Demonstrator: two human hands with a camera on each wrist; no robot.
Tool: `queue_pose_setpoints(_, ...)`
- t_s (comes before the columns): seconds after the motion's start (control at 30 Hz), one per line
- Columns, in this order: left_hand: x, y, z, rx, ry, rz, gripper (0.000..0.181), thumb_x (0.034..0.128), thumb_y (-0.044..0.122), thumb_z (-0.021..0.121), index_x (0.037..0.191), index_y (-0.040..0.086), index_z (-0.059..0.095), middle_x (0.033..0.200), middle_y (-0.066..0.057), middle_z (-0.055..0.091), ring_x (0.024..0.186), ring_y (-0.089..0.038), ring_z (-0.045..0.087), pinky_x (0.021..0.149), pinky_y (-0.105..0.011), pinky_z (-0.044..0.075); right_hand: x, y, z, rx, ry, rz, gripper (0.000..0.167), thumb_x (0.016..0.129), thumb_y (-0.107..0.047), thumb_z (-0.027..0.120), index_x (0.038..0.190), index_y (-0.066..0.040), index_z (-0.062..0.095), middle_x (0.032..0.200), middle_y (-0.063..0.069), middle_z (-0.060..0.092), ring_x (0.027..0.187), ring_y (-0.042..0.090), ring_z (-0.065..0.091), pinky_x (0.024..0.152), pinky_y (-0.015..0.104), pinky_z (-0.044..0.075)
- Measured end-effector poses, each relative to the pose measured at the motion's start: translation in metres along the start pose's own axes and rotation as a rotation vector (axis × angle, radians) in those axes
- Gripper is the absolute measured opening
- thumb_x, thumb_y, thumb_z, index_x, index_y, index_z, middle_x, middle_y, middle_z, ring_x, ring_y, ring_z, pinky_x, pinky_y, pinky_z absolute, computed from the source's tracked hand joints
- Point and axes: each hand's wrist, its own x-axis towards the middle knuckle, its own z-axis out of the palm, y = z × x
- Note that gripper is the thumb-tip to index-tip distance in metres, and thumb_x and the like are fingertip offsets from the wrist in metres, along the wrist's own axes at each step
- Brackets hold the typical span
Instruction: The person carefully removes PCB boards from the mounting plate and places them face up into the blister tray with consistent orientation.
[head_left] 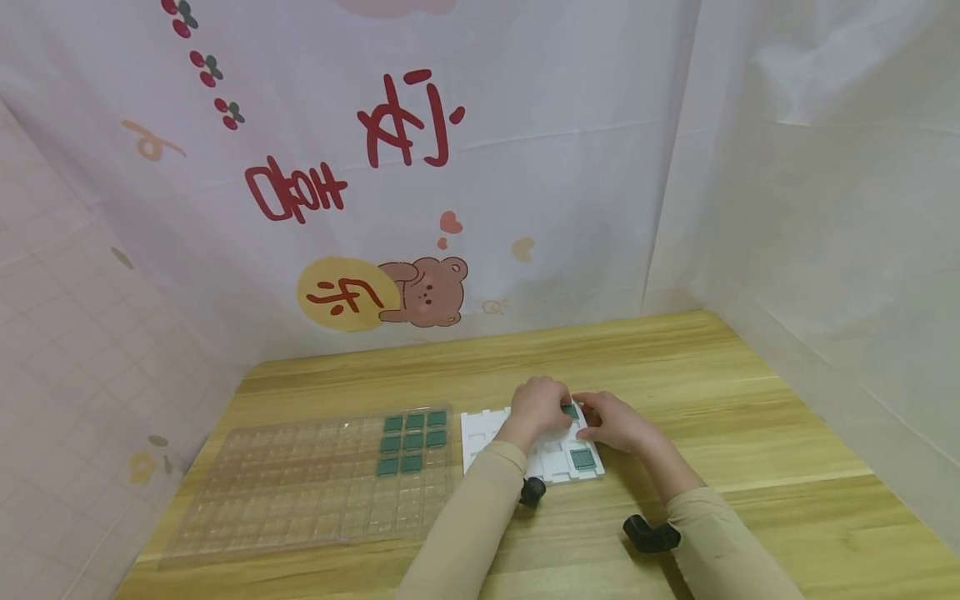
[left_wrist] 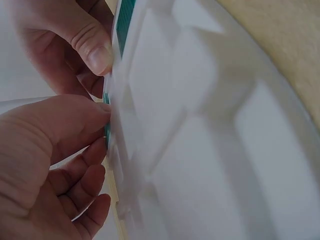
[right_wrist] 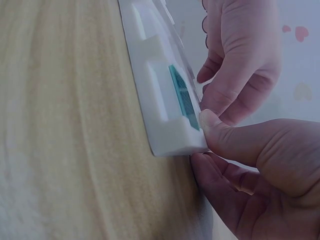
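A white slotted tray (head_left: 553, 460) lies on the table with a flat green ridged square piece (head_left: 582, 459) in its front right slot. At the back right slot, my left hand (head_left: 538, 407) pinches a second green square (head_left: 572, 412) between thumb and fingers. In the left wrist view that green square (left_wrist: 107, 129) shows only as a sliver by the left thumb. My right hand (head_left: 617, 422) grips the tray's right edge, thumb on top and fingers at the side and below, seen in the right wrist view. The left hand hides part of the tray's middle.
Left of the white tray lies a large clear plastic tray (head_left: 300, 475) with many small pockets. Several green squares (head_left: 413, 442) sit in its right-hand back pockets. A printed cloth (head_left: 525, 192) hangs behind the wooden table (head_left: 697, 375). Black wrist mounts (head_left: 651, 535) sit on both forearms.
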Motion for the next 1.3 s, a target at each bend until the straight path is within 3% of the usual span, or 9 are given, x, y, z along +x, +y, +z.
queue_pose_setpoints(0.37, -0.002, -0.002, -0.004, 0.013, -0.007, 0.04, 0.023, 0.0823, 0.03, 0.078, 0.103, 0.02, 0.075, 0.095, 0.008, 0.067, 0.094, -0.016, 0.058, 0.079, -0.034, 0.047, 0.0, -0.002, 0.001, 0.004, 0.006, 0.02, 0.059, 0.087, -0.005, 0.075, 0.135, 0.015, 0.048, 0.115, 0.021, 0.058, 0.098, 0.029, 0.06, 0.086, 0.045, 0.051)
queue_pose_setpoints(0.63, -0.011, -0.005, -0.007, -0.016, 0.045, 0.069, 0.028, 0.081, 0.029, 0.079, 0.107, 0.02, 0.075, 0.098, 0.008, 0.067, 0.096, -0.016, 0.057, 0.082, -0.034, 0.047, -0.003, -0.007, -0.001, -0.038, 0.012, 0.056, 0.06, 0.086, -0.009, 0.077, 0.135, 0.012, 0.049, 0.115, 0.022, 0.056, 0.099, 0.03, 0.057, 0.087, 0.048, 0.049)
queue_pose_setpoints(0.87, -0.021, -0.003, -0.01, -0.03, 0.081, 0.102, 0.03, 0.0793, 0.028, 0.08, 0.108, 0.018, 0.075, 0.099, 0.006, 0.068, 0.095, -0.016, 0.057, 0.08, -0.032, 0.046, -0.001, -0.004, 0.0, -0.022, 0.001, 0.026, 0.057, 0.087, -0.006, 0.075, 0.134, 0.012, 0.05, 0.115, 0.021, 0.058, 0.098, 0.028, 0.059, 0.086, 0.045, 0.051)
queue_pose_setpoints(1.3, -0.04, -0.003, -0.022, -0.036, 0.09, 0.163, 0.029, 0.0788, 0.026, 0.078, 0.107, 0.02, 0.075, 0.098, 0.01, 0.065, 0.097, -0.012, 0.056, 0.082, -0.028, 0.047, 0.001, 0.001, 0.0, 0.021, -0.014, -0.033, 0.055, 0.086, -0.002, 0.075, 0.132, 0.014, 0.05, 0.106, 0.014, 0.064, 0.095, 0.025, 0.062, 0.082, 0.041, 0.053)
